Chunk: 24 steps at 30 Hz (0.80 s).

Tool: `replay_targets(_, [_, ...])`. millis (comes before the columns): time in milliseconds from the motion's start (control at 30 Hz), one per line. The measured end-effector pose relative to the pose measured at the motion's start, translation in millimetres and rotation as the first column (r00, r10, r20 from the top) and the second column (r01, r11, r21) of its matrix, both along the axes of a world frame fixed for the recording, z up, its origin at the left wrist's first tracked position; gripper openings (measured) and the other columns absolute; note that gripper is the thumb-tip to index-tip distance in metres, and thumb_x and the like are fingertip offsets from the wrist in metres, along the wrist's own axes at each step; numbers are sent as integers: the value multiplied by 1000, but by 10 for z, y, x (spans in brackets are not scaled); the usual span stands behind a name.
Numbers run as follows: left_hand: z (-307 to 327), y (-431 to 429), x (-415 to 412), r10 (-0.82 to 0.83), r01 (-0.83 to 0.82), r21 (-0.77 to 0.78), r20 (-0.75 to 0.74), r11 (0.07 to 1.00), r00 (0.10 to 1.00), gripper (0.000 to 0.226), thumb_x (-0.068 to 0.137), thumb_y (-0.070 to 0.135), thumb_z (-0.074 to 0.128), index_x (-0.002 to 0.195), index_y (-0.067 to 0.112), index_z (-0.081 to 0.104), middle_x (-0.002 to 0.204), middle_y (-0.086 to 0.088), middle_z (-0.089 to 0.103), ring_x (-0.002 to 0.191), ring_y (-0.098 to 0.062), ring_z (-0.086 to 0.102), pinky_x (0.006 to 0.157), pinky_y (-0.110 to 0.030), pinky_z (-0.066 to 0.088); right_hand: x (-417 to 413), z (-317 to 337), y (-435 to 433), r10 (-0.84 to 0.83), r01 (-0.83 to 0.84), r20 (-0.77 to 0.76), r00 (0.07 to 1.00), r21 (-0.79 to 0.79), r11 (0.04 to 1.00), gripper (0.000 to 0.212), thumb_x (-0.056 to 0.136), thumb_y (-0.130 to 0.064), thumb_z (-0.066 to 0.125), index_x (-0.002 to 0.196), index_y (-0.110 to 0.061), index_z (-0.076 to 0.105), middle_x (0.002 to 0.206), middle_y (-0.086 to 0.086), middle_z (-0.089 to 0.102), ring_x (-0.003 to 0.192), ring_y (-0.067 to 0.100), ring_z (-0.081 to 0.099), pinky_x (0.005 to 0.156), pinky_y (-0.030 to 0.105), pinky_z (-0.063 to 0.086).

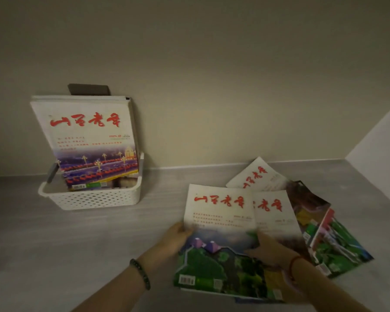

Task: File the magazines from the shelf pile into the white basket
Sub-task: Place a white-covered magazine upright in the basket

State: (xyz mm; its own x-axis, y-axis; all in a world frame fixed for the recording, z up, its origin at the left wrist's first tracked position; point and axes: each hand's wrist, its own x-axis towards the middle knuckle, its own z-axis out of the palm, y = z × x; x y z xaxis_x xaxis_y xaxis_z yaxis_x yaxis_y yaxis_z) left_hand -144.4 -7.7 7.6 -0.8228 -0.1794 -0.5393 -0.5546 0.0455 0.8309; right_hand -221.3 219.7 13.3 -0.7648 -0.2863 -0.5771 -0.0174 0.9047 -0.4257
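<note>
A red four-character brush title, seemingly 山西老年, is printed across the standing magazine [86,136] in the white basket [92,199]. Below it, a small red "2025 10" can just be made out. The same title is carried by the topmost magazine [219,212] of the pile, is half covered on the second magazine [275,212], and is seen slanted on the rear magazine [255,174]. Smaller print and barcode labels are too blurred to be read.

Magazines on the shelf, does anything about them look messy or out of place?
Yes. The glossy red-titled magazines on the grey shelf lie fanned askew, overlapping at different angles, not squared. Those in the white perforated plastic basket stand upright together.
</note>
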Motion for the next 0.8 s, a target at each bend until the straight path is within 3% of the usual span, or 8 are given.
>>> replay_targets(67, [-40,82,27,96,-96,-128,-11,987,995,32,91,21,48,115,1,59,120,-20,63,110,-34,59,90,-36,47,108,-129,51,43,-43,-80,996,3,999,77,82,-29,60,139,-2,15,144,20,33,131,30,36,108,35,33])
replay_targets(200, [-6,181,-14,184,-209,-316,-106,926,977,29,87,20,56,110,5,63,112,-18,68,99,-31,65,79,-30,49,180,-236,113,82,-83,-174,981,-1,997,77,85,-34,55,140,-7,8,147,10,24,133,22,31,110,39,35])
replay_targets(333, [93,371,-34,150,-174,-257,-111,951,982,32,91,12,47,122,4,51,125,-17,58,107,-27,58,80,-31,53,157,-291,132,55,-61,-179,982,-25,998,74,85,-35,55,139,-9,12,145,7,27,130,19,34,108,35,37])
replay_targets(500, [352,423,40,303,-302,38,-213,952,929,31,92,4,42,123,5,48,127,-18,56,113,-33,56,90,-46,52,-26,-133,94,-215,165,-98,972,-368,915,52,88,-20,55,133,-11,30,129,8,52,72,-8,41,57,-5,40])
replay_targets(567, [499,337,84,310,-279,147,-267,949,913,26,92,6,42,117,8,51,121,-17,60,108,-32,60,85,-44,55,-149,10,28,-296,225,-95,950,-449,865,45,87,-14,56,126,3,39,96,1,69,62,-4,49,51,6,45])
replay_targets(600, [567,270,99,305,-259,186,-296,948,905,25,92,7,42,116,9,51,118,-16,61,107,-31,61,84,-43,56,-205,114,-24,-331,248,-81,940,-504,828,38,87,-9,55,120,4,44,89,3,67,70,6,58,62,14,51])
replay_targets(700, [783,-39,119,339,-272,223,-362,936,868,27,92,6,43,116,9,54,106,-9,66,93,-21,67,69,-29,60,-329,510,-239,-365,296,14,931,-613,732,28,85,-1,55,112,0,49,95,15,61,90,34,61,76,48,53])
replay_targets(800, [1019,-457,139,361,-339,127,-412,932,837,20,91,11,47,104,15,62,102,-6,68,79,-10,68,58,-17,56,-467,860,-571,-314,171,-99,944,-666,726,22,82,1,58,104,2,56,104,22,66,75,25,63,54,26,57])
